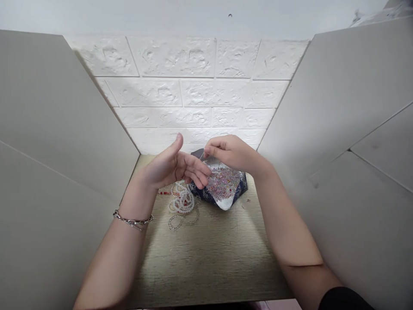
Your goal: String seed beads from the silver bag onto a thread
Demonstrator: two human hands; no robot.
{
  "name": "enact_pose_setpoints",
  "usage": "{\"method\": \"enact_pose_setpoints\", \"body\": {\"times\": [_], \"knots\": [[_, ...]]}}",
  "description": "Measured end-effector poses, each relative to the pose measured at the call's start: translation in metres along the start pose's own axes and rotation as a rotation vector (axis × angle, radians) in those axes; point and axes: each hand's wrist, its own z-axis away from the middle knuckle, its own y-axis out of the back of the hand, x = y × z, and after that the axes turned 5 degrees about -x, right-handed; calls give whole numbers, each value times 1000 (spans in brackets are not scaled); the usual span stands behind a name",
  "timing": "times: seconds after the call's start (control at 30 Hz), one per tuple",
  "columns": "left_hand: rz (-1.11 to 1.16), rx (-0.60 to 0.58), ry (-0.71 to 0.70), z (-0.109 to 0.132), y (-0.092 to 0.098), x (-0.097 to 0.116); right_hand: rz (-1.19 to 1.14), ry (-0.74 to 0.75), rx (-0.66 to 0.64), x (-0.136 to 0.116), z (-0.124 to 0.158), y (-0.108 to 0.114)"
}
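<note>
My left hand [180,168] is open, its palm turned inward and its thumb raised. Its fingertips are at the left side of a dark blue patterned pouch [242,186] with a pale lining, which holds many small pink and multicoloured beads [222,181]. Over the far side of the beads, my right hand [234,153] is closed in a pinch. Something thin and faint shows at those fingertips, too small to make out. Below my left hand lies a heap of white bead strands [183,202], with a clear bead strand [176,223] in front and a few red beads [165,193] beside it.
The wooden tabletop [206,258] is boxed in by a grey panel on the left [64,129] and another on the right [329,107]. A white brick-pattern wall [193,90] closes off the back. A silver chain bracelet [133,221] circles my left wrist.
</note>
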Motion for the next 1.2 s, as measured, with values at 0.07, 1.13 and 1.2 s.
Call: {"method": "enact_pose_setpoints", "body": {"times": [0.07,1.13,1.2], "knots": [[70,74,-143,2,-2,2,-1,-23,-6,4,-2,-4],[156,214,-172,-6,10,-5,146,-16,-24,26,-16,-23],[184,336,-283,-9,11,-6,131,-36,-146,26,-16,-24]]}}
